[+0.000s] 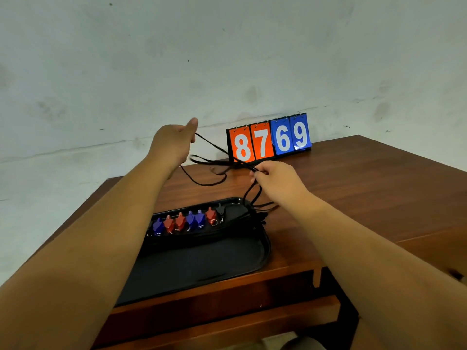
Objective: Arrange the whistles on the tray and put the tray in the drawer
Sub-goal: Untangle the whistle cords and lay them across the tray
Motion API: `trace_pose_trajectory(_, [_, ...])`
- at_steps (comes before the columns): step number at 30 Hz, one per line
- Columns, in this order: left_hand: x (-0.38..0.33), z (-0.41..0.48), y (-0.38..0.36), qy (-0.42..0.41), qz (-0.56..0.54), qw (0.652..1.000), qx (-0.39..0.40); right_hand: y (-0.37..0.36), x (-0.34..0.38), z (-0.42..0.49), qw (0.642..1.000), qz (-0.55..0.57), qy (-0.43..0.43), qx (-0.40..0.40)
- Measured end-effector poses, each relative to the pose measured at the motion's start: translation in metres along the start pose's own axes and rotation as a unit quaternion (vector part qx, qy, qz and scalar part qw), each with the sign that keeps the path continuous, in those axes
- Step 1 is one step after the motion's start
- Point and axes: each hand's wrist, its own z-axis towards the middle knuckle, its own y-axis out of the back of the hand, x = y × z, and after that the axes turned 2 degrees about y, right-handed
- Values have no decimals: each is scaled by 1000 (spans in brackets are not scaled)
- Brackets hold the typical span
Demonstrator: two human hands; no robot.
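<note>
A black tray (202,263) lies on the wooden table near its front edge. Several red and blue whistles (185,221) stand in a row along the tray's far side, with one black whistle (220,209) at the right end. Their black cords (214,162) run off the tray's far right corner and stretch above the table. My left hand (174,144) is raised above the table's back edge and holds the cords' far loops. My right hand (275,179) pinches the bundle of cords beyond the tray.
A flip scoreboard (269,138) reading 8769 stands at the back of the table by the wall. The drawer front (227,306) sits below the table's front edge, under the tray. Bare tabletop (366,193) spreads to the right.
</note>
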Motion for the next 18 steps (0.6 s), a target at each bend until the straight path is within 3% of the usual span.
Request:
trace_pose_trajectory(10, [37, 25, 30, 171, -188, 957, -139, 19, -42, 4, 992, -20, -112, -46])
trace_pose_trajectory(18, [62, 41, 30, 212, -220, 936, -177, 23, -69, 9, 979, 5, -186, -87])
